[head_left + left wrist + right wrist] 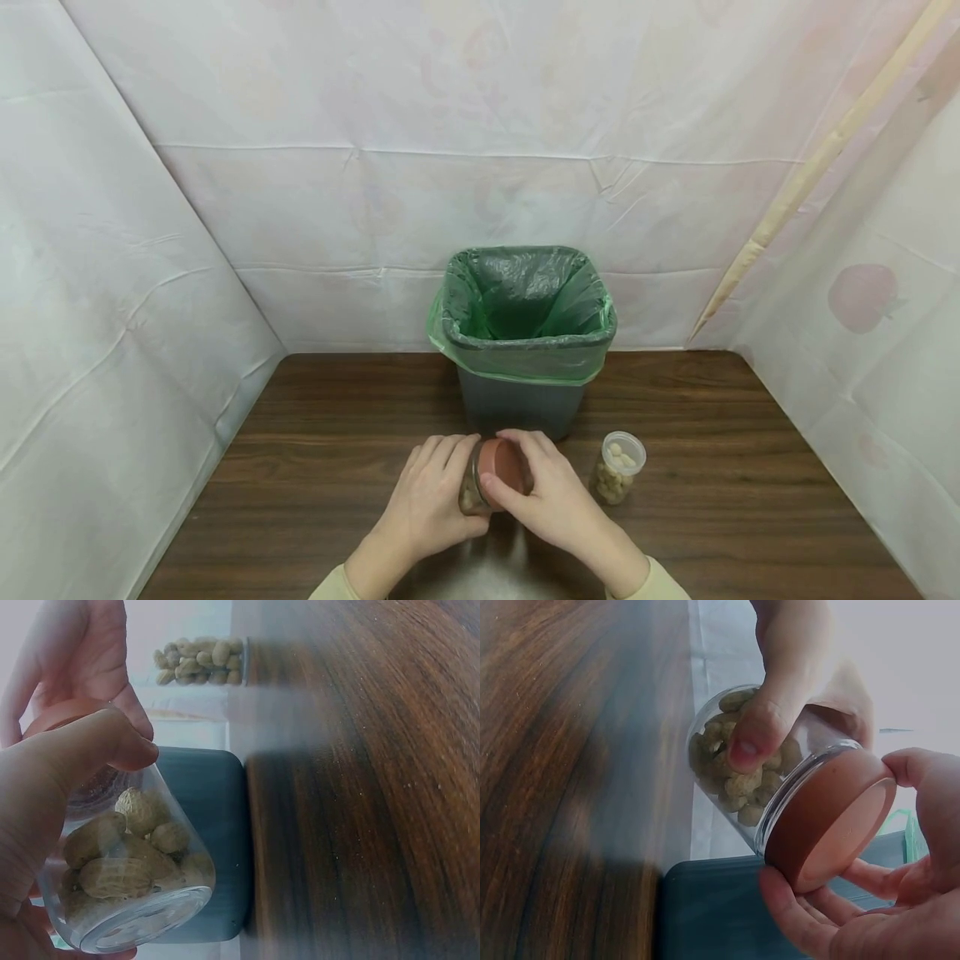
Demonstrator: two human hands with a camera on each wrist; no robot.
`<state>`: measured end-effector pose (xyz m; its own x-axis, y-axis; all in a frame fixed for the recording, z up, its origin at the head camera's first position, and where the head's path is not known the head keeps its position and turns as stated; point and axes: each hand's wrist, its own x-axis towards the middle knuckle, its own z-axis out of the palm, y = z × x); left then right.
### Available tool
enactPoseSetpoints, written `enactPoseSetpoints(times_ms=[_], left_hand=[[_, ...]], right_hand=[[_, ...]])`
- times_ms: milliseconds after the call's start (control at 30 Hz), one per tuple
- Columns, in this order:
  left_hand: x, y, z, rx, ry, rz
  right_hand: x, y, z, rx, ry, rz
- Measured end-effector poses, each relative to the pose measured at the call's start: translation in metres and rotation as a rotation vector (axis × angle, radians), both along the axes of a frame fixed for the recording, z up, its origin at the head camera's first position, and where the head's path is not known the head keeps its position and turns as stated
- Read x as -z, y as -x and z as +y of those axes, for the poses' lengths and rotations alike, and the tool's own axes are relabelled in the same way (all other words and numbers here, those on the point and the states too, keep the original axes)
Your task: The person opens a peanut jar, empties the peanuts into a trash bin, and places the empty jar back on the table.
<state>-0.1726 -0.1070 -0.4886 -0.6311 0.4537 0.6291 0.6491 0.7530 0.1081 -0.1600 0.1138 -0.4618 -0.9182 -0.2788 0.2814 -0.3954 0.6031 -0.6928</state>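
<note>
A clear jar [127, 855] of unshelled peanuts [735, 780] is held tilted off the table, its reddish-brown lid [832, 817] turned toward the right. My left hand [431, 496] grips the jar's body, thumb across its side. With thumb and fingers, my right hand [551, 496] holds the lid around its rim. In the right wrist view the lid sits on the jar's mouth. To the right of my right hand stands a second, smaller clear jar [619, 467], also filled with peanuts.
Behind the hands stands a grey bin [521, 400] lined with a green plastic bag [525, 362]. The dark wooden table [322, 450] reaches back to white sheeting [337, 217], which also hangs on both sides.
</note>
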Motion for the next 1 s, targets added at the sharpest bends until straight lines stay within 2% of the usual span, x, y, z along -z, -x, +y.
enactPoseSetpoints(times_ms=[400,567,833,1000], left_hand=[[-0.002,-0.001,-0.002,0.022,-0.010,-0.016],[-0.002,0.000,-0.002,0.044,-0.023,-0.020],[-0.004,-0.001,-0.004,0.070,-0.041,-0.085],[-0.004,0.000,-0.003,0.089,-0.051,-0.124]], right_hand=[[-0.001,0.001,0.004,-0.103,0.030,0.105],[-0.003,0.002,0.008,-0.165,0.056,0.112],[-0.004,0.005,0.013,-0.238,0.023,0.180],[-0.006,0.006,0.016,-0.277,0.026,0.168]])
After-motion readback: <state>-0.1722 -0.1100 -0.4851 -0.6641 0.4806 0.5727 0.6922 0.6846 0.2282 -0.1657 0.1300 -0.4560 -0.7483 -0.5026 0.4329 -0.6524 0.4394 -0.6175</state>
